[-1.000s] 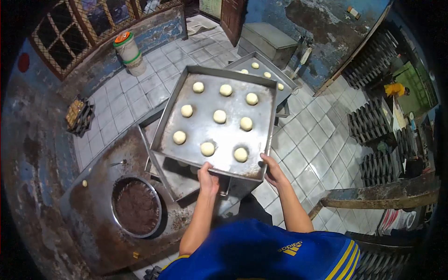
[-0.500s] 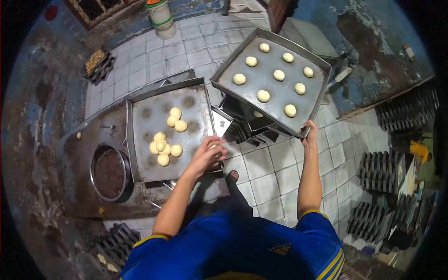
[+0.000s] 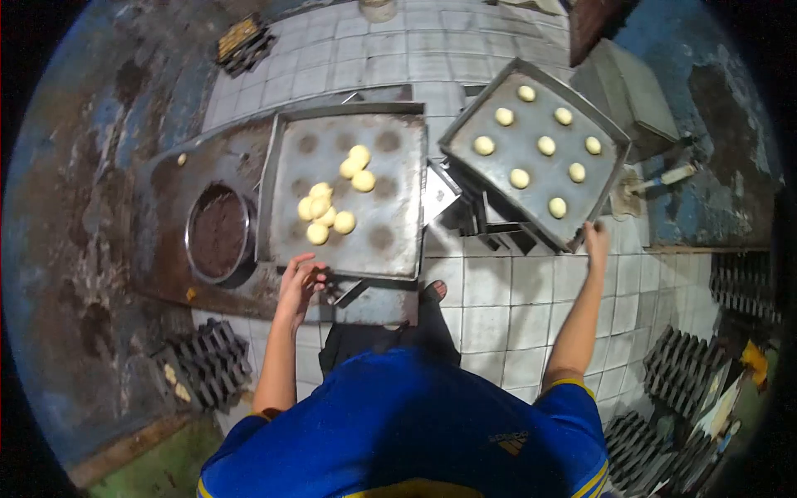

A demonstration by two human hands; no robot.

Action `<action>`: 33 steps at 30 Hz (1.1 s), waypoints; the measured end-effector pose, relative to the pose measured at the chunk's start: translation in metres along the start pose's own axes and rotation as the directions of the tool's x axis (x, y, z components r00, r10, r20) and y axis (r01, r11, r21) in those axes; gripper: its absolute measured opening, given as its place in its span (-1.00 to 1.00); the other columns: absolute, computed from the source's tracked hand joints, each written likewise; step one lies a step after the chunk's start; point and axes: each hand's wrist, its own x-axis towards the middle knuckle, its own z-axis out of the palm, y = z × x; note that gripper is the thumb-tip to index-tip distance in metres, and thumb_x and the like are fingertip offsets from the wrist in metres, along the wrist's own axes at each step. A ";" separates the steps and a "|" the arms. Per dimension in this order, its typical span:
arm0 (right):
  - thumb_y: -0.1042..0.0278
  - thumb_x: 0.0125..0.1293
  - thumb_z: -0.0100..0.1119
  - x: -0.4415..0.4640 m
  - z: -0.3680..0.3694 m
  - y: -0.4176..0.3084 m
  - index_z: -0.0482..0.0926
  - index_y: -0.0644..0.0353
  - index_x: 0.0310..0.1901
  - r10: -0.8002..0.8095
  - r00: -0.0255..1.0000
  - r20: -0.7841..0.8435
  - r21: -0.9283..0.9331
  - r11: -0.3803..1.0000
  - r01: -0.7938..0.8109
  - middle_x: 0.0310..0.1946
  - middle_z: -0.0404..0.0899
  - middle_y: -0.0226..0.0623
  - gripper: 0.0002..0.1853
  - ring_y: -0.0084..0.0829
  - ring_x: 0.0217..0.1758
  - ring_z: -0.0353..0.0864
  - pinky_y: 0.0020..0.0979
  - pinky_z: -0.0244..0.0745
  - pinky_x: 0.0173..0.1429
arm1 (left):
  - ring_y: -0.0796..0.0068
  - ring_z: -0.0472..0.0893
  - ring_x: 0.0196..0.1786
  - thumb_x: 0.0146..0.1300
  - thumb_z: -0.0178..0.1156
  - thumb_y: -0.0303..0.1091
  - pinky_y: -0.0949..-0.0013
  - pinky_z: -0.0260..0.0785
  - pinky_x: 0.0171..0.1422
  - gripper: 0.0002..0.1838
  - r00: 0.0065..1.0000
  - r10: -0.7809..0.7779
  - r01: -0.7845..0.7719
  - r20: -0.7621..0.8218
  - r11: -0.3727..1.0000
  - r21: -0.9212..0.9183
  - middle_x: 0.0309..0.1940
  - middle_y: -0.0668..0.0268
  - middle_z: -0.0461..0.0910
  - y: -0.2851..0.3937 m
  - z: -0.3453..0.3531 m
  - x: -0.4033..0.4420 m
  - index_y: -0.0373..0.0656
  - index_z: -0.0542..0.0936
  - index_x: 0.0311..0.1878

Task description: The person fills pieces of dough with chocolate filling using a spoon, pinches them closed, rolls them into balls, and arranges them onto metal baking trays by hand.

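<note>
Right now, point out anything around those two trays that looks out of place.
A pale lump, apparently dough, lies by itself on the stained tabletop. In the left tray, dough balls sit clumped rather than spaced out like those in the right tray, which is angled askew.

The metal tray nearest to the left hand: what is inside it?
The metal tray holds pale dough balls, some heaped, and shows dark round marks. Its surface directly beneath the balls is hidden.
</note>
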 end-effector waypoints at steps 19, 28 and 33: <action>0.37 0.29 0.37 -0.351 0.384 -0.448 0.69 0.30 -0.10 -0.505 0.552 0.663 -0.223 0.570 0.791 -0.04 0.67 -0.03 -0.78 -0.01 0.06 0.75 -0.06 0.75 0.09 | 0.58 0.65 -0.17 0.58 0.17 -0.32 0.47 0.50 -0.06 -0.72 0.978 0.115 -0.115 0.176 0.993 -0.009 -0.07 0.28 0.73 0.049 -0.171 0.029 -0.14 0.50 0.26; 0.35 0.45 0.34 -0.353 0.363 -0.501 0.67 0.41 0.19 -0.192 0.311 0.931 0.226 0.971 -0.076 -0.05 0.79 -0.32 -0.62 -0.50 -0.04 0.76 -0.37 0.67 0.12 | 0.27 0.66 0.33 0.71 0.01 -0.11 0.23 0.49 0.44 -0.56 0.922 0.155 -0.170 0.354 0.985 0.011 0.28 0.12 0.65 0.063 -0.184 0.058 -0.16 0.46 0.45; 0.32 0.41 0.47 -0.481 0.336 -0.607 0.70 0.41 0.14 -0.418 0.647 0.638 0.471 0.876 0.101 -0.06 0.79 -0.23 -0.61 -0.48 -0.03 0.77 -0.36 0.64 0.10 | 0.50 0.62 -0.05 0.74 -0.09 0.15 0.30 0.47 0.07 -0.37 0.849 0.496 -0.490 0.184 0.868 -0.077 -0.14 0.24 0.70 0.098 -0.146 0.047 -0.32 0.64 0.02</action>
